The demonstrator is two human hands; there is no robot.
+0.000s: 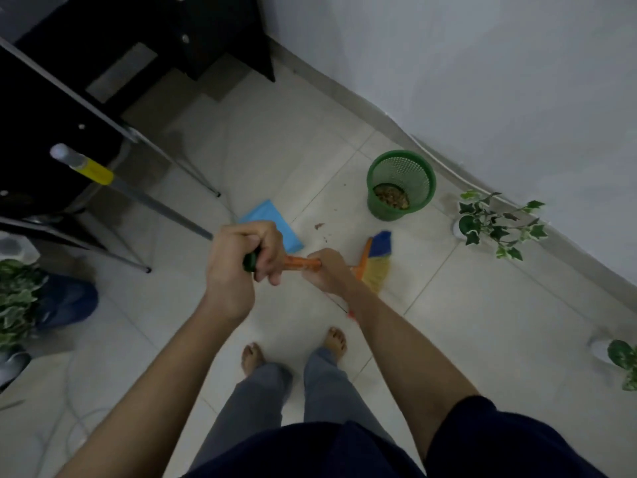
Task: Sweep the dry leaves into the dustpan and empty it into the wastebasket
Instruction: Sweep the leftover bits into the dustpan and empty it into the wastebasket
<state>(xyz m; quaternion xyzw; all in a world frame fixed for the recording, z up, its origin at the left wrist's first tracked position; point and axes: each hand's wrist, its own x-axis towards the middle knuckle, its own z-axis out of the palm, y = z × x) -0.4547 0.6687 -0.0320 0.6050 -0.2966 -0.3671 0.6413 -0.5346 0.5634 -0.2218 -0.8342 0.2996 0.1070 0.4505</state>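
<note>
While the pale tiled floor [465, 322] fills most of the view, a black desk [51, 108] on thin metal legs stands at the upper left, and a white wall [482, 81] runs along the right. Both of the person's forearms reach forward over grey trousers and bare feet. At the far left sits a leafy plant [17, 298], and two smaller potted plants [499, 225] stand near the wall. A green mesh wastebasket [401, 184] rests upright on the floor, with brown dry leaves [391, 197] in its bottom. Just left of it lies the blue dustpan [272, 219], its long metal handle rising towards the desk. The left hand [241, 257] is clenched around the broom's dark handle end, and the right hand [327, 270] grips the orange shaft lower down. The broom head [377, 260], blue and yellow, touches the floor below the wastebasket. A few leaf crumbs [319, 226] lie scattered between dustpan and basket.
</note>
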